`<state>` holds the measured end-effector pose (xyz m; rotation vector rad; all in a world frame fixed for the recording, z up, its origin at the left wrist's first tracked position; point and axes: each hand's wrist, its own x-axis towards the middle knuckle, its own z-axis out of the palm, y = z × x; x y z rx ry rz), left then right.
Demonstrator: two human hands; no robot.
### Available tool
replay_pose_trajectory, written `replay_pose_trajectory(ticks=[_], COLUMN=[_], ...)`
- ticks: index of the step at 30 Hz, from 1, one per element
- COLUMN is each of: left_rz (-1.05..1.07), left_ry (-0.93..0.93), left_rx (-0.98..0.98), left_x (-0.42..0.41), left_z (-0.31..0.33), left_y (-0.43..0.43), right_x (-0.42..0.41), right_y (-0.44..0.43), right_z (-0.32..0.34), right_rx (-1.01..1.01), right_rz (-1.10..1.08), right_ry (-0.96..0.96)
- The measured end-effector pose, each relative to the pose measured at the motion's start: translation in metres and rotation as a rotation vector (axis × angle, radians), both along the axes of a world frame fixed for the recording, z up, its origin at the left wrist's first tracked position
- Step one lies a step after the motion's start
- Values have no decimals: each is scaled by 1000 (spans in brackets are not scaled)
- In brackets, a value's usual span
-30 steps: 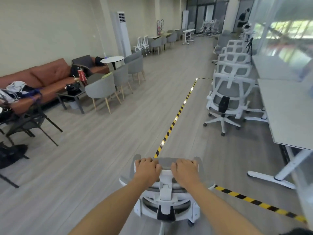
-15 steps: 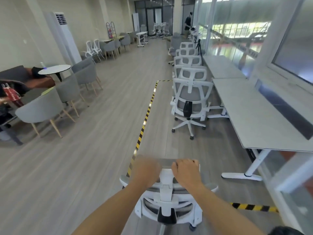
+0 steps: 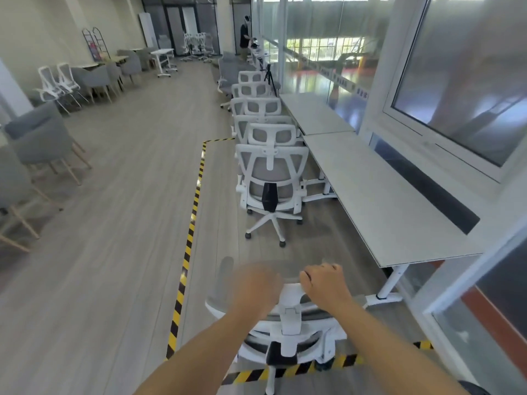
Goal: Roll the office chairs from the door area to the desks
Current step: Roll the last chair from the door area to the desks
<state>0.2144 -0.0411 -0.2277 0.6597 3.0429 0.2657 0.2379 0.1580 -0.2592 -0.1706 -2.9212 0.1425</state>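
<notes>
1. Head view: I see the office chair (image 3: 289,323) at the near centre, its base crossing the hazard tape (image 3: 188,243), backrest toward me so it can be pushed.
2. My right hand (image 3: 325,287) curls over the chair's top edge to steer; my left hand (image 3: 258,286) is a blur beside it, and I cannot tell its grip.
3. The parked chairs (image 3: 271,178) line the desks (image 3: 385,201) on the right; I judge the free spot is just ahead, to the right.

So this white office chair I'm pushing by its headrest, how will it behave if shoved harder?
It should roll freely: the chair matches a parked twin with casters, on smooth flooring. With the right hand gripping high on the headrest, a shove might tip it if wheels catch the striped tape.
</notes>
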Motion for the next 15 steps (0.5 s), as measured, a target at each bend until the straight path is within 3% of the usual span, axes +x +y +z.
replay_pose_trajectory(ticks=[15], left_rz=[-129], left_ry=[-45], left_rx=[-65], left_x=[-200], left_z=[7], left_y=[87], right_x=[-178], right_y=[84], right_z=[6], right_rx=[-17], right_rz=[-94], right_ry=[-55])
